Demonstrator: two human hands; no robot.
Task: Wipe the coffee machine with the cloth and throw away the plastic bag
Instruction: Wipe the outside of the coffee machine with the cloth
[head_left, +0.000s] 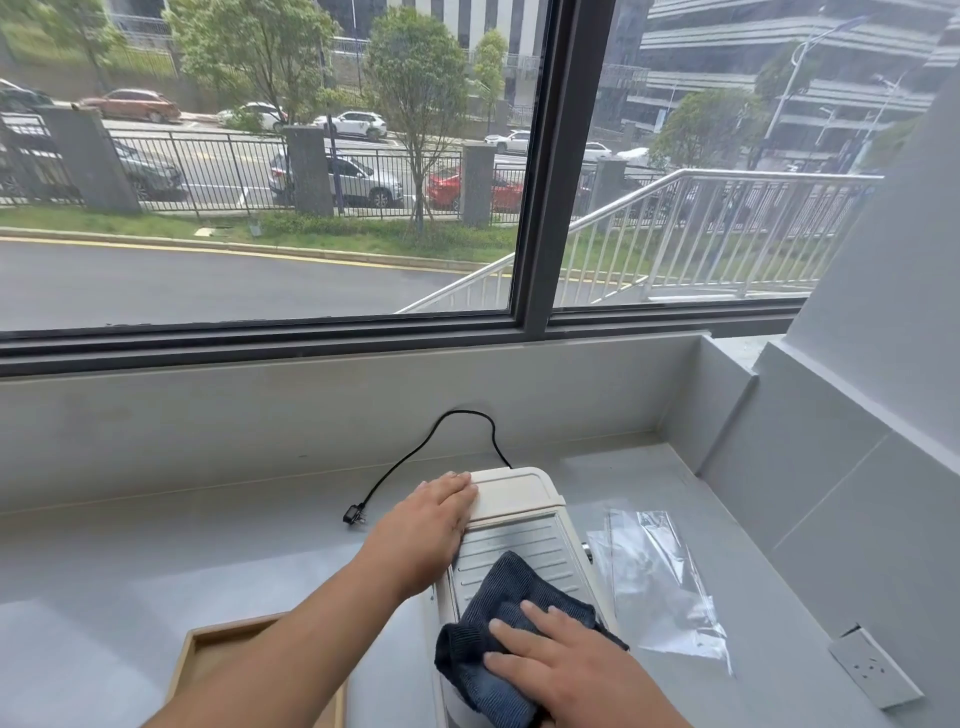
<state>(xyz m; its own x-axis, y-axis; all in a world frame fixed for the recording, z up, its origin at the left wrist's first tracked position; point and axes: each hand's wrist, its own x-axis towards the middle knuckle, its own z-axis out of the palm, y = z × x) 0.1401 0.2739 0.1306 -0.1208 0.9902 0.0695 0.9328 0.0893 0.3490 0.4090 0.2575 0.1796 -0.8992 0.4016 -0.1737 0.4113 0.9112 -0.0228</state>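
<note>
Pressing cloth (514, 613) on coffee machine (524, 525), right hand (566, 660).

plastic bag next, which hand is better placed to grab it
Right, probably. The plastic bag lies flat on the counter to the right of the coffee machine, beside the right hand, which presses the cloth on the machine. The left hand rests on the machine's far left side.

Coffee machine (524, 525): 1. Dark blue cloth (511, 597): 1. Clear plastic bag (660, 582): 1. Wooden tray (208, 644): 1. Power plug (353, 516): 1. Wall socket (875, 666): 1. Hands: 2, left hand (431, 525), right hand (566, 660).
</note>
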